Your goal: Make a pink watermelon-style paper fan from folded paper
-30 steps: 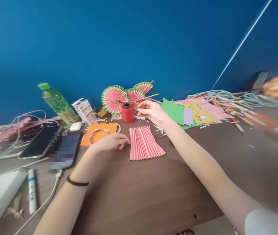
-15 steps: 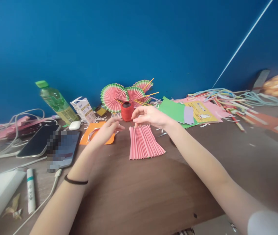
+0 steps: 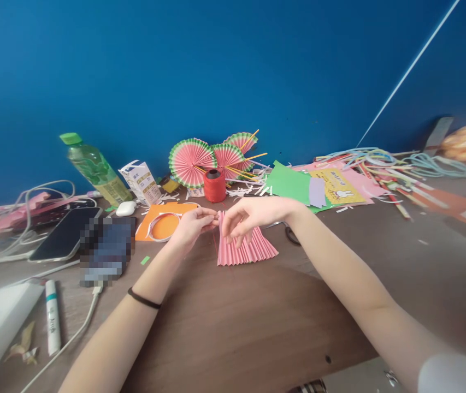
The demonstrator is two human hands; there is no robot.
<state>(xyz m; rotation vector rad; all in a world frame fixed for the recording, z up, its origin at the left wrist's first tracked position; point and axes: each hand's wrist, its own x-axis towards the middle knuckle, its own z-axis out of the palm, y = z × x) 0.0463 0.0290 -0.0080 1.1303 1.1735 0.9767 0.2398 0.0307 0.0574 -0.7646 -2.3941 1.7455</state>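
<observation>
A pink sheet of pleated paper (image 3: 253,252) lies fanned out on the table, its folds narrowing toward the far end. At its upper left edge, my left hand (image 3: 194,226) has thumb and fingers pinched together; a thin red thread shows faintly below the fingertips. My right hand (image 3: 255,215) hangs over the upper part of the pleats with its fingers curled downward, hiding the far end. What its fingertips hold, if anything, is too small to make out. Just behind the hands stands a red spool of thread (image 3: 215,188).
Finished pink-and-green paper fans (image 3: 192,161) lean against the blue wall. An orange sheet (image 3: 146,226) carries a white ring of tape. Phones (image 3: 63,234), a green bottle (image 3: 97,169) and a carton (image 3: 140,183) crowd the left. Green paper (image 3: 288,185) and cords lie right.
My left hand has moved right to the edge of the pleated paper and its fingers have closed. My right hand has come lower and nearer, over the pleats.
</observation>
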